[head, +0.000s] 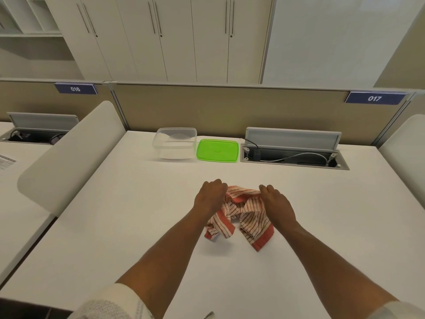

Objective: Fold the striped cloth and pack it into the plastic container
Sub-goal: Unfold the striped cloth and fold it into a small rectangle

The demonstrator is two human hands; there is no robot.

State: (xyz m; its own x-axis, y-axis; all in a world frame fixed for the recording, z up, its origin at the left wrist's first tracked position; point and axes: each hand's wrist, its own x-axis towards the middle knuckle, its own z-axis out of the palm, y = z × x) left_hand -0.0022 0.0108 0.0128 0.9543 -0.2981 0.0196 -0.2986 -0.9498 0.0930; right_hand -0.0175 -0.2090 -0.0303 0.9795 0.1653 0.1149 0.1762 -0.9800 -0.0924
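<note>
The striped cloth (241,217), white with thin red stripes and red borders, lies crumpled in the middle of the white table (138,226). My left hand (210,196) grips its far left edge with closed fingers. My right hand (277,204) pinches its far right edge. The far edge is lifted slightly between both hands, while the near ends rest on the table. The clear plastic container (174,143) stands open at the back of the table. Its green lid (217,150) lies flat to the right of it.
An open cable tray (293,155) with cables is sunk into the table at the back right. A beige partition (230,107) runs behind. White curved dividers (69,162) stand at both sides.
</note>
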